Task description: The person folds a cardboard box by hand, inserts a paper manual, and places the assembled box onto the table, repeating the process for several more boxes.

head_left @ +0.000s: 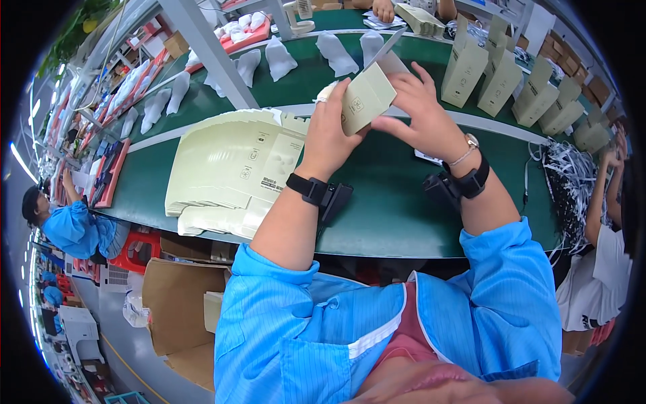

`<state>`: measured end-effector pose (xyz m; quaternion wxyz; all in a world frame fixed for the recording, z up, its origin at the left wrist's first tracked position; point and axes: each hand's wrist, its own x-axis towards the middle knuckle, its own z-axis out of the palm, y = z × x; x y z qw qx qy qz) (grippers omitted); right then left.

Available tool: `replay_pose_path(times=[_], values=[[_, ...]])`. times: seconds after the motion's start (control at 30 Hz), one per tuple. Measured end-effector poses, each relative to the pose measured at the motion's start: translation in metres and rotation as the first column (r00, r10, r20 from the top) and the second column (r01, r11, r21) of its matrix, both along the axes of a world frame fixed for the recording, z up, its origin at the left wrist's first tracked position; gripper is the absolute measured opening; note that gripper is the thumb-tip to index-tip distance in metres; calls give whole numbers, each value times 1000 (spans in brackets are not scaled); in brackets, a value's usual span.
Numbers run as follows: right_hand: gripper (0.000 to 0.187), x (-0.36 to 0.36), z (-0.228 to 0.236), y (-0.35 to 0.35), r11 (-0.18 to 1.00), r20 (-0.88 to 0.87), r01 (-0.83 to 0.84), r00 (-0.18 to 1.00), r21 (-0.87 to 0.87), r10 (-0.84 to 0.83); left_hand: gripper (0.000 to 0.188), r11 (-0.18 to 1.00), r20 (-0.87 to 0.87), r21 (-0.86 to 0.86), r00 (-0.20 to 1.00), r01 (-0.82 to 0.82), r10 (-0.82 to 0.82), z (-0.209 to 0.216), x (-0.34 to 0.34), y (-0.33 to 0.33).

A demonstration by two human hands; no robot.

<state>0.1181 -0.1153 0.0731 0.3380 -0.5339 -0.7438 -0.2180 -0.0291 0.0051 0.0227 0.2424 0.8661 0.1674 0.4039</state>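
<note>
As I look down in the head view, the pale yellow-green cardboard carton [367, 101] is directly between my two hands, lifted over the far edge of the green work table [383, 209]. It is tilted, with its plain pale flaps standing up at the far end and leaning off toward my right. Its long axis seems to run away from me, but the carton is foreshortened, so I cannot tell the exact angle. I judge that the coming move turns on those flaps: they rise beyond both palms, and the fingers of my right hand [416, 108] are the nearer to them.

My left hand [330, 124] has the firm hold, its fingers wrapped along the carton's left side and the thumb low at its near edge. One finger wears a white covering. My right hand is spread wide, its thumb well apart from the fingers and the carton's right corner between them. The fingers reach the flap side; whether the thumb presses the cardboard I cannot tell.

Left of my left forearm lies a stack of flat pale yellow-green cartons [219, 158]; beyond my right hand stand upright pale cartons [464, 74].
</note>
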Motion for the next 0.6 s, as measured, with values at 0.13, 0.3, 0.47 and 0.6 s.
replay_pose_path(times=[0.13,0.3,0.47,0.6], values=[[22,28,-7,31,997,-232,73,971,36,-63,85,988,50,94,992,-124,120,-4,-5,16],[25,115,-8,56,914,-153,394,913,95,-378,86,817,-291,387,785,-426,547,-26,-13,46],[32,134,-30,62,853,-167,515,851,79,-498,84,883,-691,151,591,-445,416,-24,-19,55],[38,109,-31,48,852,-197,461,885,247,-421,81,826,-620,313,559,-468,551,-28,-21,56]])
